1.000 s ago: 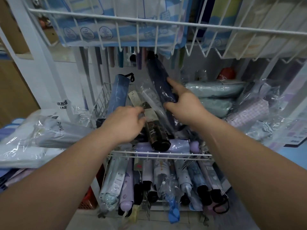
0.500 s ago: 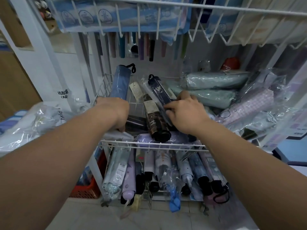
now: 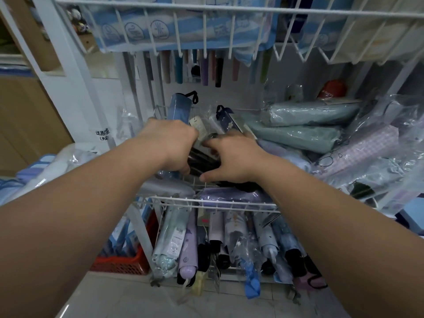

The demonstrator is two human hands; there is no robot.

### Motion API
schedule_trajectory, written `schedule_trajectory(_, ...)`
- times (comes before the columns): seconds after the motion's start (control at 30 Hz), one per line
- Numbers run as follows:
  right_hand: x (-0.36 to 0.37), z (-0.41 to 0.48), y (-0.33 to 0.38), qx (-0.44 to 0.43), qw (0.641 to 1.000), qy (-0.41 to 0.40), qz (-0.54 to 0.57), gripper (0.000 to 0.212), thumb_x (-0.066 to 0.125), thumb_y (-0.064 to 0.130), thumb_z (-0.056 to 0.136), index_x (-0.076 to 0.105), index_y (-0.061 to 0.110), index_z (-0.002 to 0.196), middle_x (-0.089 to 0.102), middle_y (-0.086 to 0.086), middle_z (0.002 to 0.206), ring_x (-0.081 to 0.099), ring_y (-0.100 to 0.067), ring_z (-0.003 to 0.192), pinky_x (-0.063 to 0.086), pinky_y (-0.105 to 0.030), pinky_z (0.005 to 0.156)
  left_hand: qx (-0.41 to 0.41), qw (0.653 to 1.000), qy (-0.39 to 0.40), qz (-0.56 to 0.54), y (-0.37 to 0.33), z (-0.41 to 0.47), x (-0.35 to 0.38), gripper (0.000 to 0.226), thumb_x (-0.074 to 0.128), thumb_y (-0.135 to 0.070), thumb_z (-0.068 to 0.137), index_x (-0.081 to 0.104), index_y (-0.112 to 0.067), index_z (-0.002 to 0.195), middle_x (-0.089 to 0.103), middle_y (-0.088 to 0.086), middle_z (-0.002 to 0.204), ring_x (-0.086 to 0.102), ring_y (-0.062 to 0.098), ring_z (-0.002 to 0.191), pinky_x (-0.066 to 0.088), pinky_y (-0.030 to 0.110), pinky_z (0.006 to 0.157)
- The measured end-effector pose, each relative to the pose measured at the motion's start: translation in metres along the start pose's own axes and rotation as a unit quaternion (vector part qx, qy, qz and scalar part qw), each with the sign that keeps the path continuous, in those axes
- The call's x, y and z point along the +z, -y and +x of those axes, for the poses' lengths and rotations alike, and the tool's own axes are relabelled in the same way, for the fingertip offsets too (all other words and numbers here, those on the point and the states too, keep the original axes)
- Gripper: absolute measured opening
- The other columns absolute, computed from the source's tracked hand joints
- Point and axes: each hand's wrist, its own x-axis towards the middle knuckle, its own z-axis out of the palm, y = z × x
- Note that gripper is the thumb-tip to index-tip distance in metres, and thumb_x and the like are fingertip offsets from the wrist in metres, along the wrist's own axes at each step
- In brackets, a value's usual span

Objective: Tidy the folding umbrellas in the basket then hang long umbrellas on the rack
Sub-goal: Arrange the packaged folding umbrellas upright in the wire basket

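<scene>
You've got both hands down in the white wire basket (image 3: pixel 215 201), left of its middle. Your left hand (image 3: pixel 171 145) curls its fingers round the glossy black folding umbrella (image 3: pixel 202 160), and your right hand (image 3: pixel 234 157) grips the same umbrella from the other side, thumb tucked low. Behind your left hand, a blue folding umbrella (image 3: pixel 179 109) leans up at the basket's back left corner. Grey-green plastic-wrapped umbrellas (image 3: pixel 298 134) lie stacked along the right.

Red crate (image 3: pixel 124 262) on pale tiled floor (image 3: pixel 128 299)
</scene>
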Motion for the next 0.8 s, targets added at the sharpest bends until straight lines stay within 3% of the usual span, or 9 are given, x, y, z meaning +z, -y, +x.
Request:
schedule_trajectory(0.17, 0.010, 0.024, 0.010, 0.007, 0.994, 0.030, 0.104, 0.063, 0.073, 0.058, 0.078, 0.052, 0.033, 0.132, 0.065, 0.003, 0.125, 0.057, -0.025, 0.117, 0.042, -0.043, 0.100, 0.013, 0.996, -0.084, 0.043, 0.000, -0.004, -0.005, 0.041, 0.074, -0.049, 0.077, 0.051, -0.028, 0.105, 0.043, -0.009, 0.073, 0.050, 0.020, 0.079, 0.040, 0.038, 0.082)
schedule_trajectory(0.23, 0.014, 0.030, 0.008, 0.016, 0.993, 0.028, 0.110, 0.060, 0.071, 0.053, 0.082, 0.050, 0.029, 0.133, 0.065, -0.001, 0.123, 0.059, -0.026, 0.112, 0.047, -0.041, 0.095, 0.006, 0.990, -0.123, 0.064, 0.001, -0.007, 0.003, 0.046, 0.074, -0.042, 0.078, 0.055, -0.026, 0.116, 0.060, -0.002, 0.093, 0.058, 0.025, 0.102, 0.040, 0.047, 0.100)
schedule_trajectory(0.3, 0.015, 0.034, 0.005, 0.027, 0.992, 0.019, 0.124, 0.054, 0.069, 0.048, 0.086, 0.050, 0.026, 0.131, 0.066, -0.003, 0.118, 0.061, -0.026, 0.104, 0.050, -0.040, 0.091, 0.016, 0.972, -0.218, 0.089, 0.001, -0.014, 0.017, 0.054, 0.075, -0.035, 0.077, 0.055, -0.022, 0.126, 0.058, 0.010, 0.129, 0.044, 0.032, 0.133, 0.026, 0.058, 0.114)
schedule_trajectory(0.37, 0.012, 0.035, 0.000, 0.040, 0.987, 0.007, 0.157, 0.047, 0.070, 0.045, 0.088, 0.052, 0.023, 0.125, 0.066, -0.003, 0.110, 0.061, -0.025, 0.096, 0.051, -0.036, 0.082, 0.038, 0.936, -0.347, 0.054, -0.002, -0.029, 0.034, 0.041, 0.074, -0.023, 0.078, 0.062, -0.014, 0.116, 0.058, 0.014, 0.123, 0.049, 0.036, 0.122, 0.034, 0.053, 0.106)
schedule_trajectory(0.43, 0.010, 0.035, -0.002, 0.051, 0.982, 0.007, 0.182, 0.044, 0.071, 0.043, 0.088, 0.053, 0.022, 0.122, 0.064, -0.001, 0.105, 0.060, -0.022, 0.093, 0.045, -0.032, 0.075, 0.050, 0.908, -0.416, 0.017, -0.006, -0.047, 0.053, 0.017, 0.073, -0.012, 0.078, 0.064, -0.013, 0.093, 0.060, 0.009, 0.093, 0.056, 0.033, 0.090, 0.042, 0.045, 0.078)
schedule_trajectory(0.53, 0.012, 0.038, 0.000, 0.059, 0.984, 0.013, 0.166, 0.044, 0.069, 0.045, 0.089, 0.053, 0.022, 0.123, 0.064, -0.003, 0.109, 0.058, -0.022, 0.094, 0.047, -0.033, 0.081, 0.054, 0.930, -0.365, -0.003, -0.007, -0.063, 0.078, 0.025, 0.082, -0.008, 0.069, 0.058, -0.013, 0.070, 0.052, 0.007, 0.065, 0.053, 0.029, 0.059, 0.039, 0.034, 0.050)
schedule_trajectory(0.6, 0.013, 0.038, 0.003, 0.066, 0.985, 0.010, 0.159, 0.045, 0.069, 0.046, 0.088, 0.054, 0.023, 0.123, 0.066, -0.004, 0.111, 0.060, -0.025, 0.097, 0.051, -0.037, 0.087, 0.051, 0.942, -0.332, -0.015, -0.007, -0.070, 0.087, 0.032, 0.087, -0.009, 0.062, 0.056, -0.012, 0.062, 0.051, 0.006, 0.054, 0.051, 0.027, 0.045, 0.034, 0.028, 0.041)
schedule_trajectory(0.7, 0.012, 0.035, 0.008, 0.068, 0.985, 0.020, 0.158, 0.047, 0.069, 0.046, 0.089, 0.054, 0.023, 0.126, 0.066, -0.004, 0.112, 0.062, -0.026, 0.100, 0.051, -0.039, 0.090, 0.028, 0.946, -0.315, -0.072, -0.011, -0.085, 0.097, 0.036, 0.084, -0.020, 0.072, 0.054, -0.014, 0.055, 0.050, 0.005, 0.048, 0.050, 0.025, 0.038, 0.030, 0.024, 0.041)
schedule_trajectory(0.8, 0.014, 0.033, 0.014, 0.054, 0.988, 0.031, 0.143, 0.046, 0.069, 0.048, 0.087, 0.053, 0.027, 0.125, 0.066, -0.001, 0.111, 0.062, -0.025, 0.101, 0.051, -0.040, 0.092, -0.074, 0.944, -0.264, -0.182, -0.012, -0.104, 0.116, 0.045, 0.065, -0.040, 0.090, 0.055, -0.017, 0.053, 0.052, 0.001, 0.045, 0.053, 0.025, 0.043, 0.042, 0.028, 0.045)
